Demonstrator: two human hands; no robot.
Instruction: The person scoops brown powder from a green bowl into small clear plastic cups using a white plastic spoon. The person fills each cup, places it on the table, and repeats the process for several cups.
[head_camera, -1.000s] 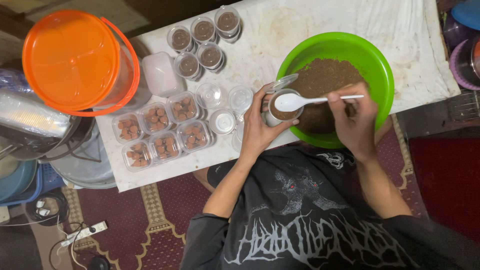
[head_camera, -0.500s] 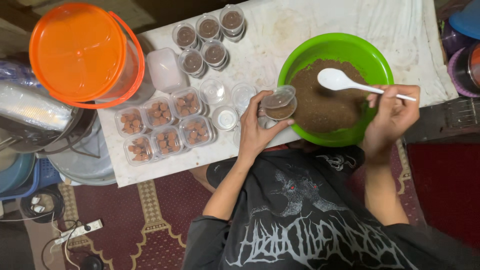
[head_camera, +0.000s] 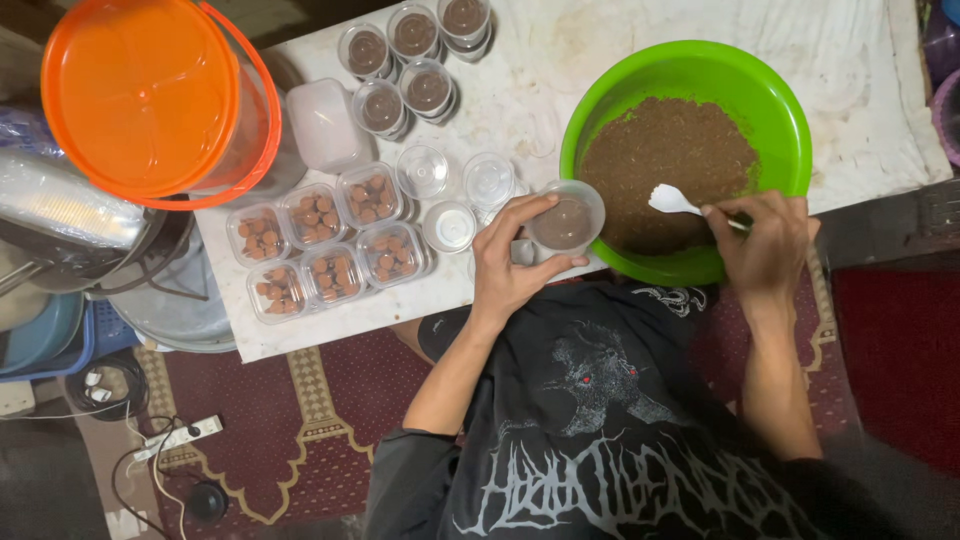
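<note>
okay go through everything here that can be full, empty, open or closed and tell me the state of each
Green bowl: open, holds brown mix.
Cup in left hand: no lid, holds brown mix.
Spoon in right hand: tip in the mix.
Round cups at top: filled brown.
Square tubs: filled with brown balls.
Clear cups: empty.
Orange bucket: lid on.

Green bowl (head_camera: 770, 110): 1. Orange bucket (head_camera: 140, 95): 1. White spoon (head_camera: 672, 201): 1. Filled round cups, 12 o'clock (head_camera: 412, 35): 5. Square tubs of brown balls (head_camera: 325, 240): 6.

spoon handle (head_camera: 738, 224) hidden in right hand (head_camera: 765, 250); orange bucket (head_camera: 150, 95) cropped at top
</note>
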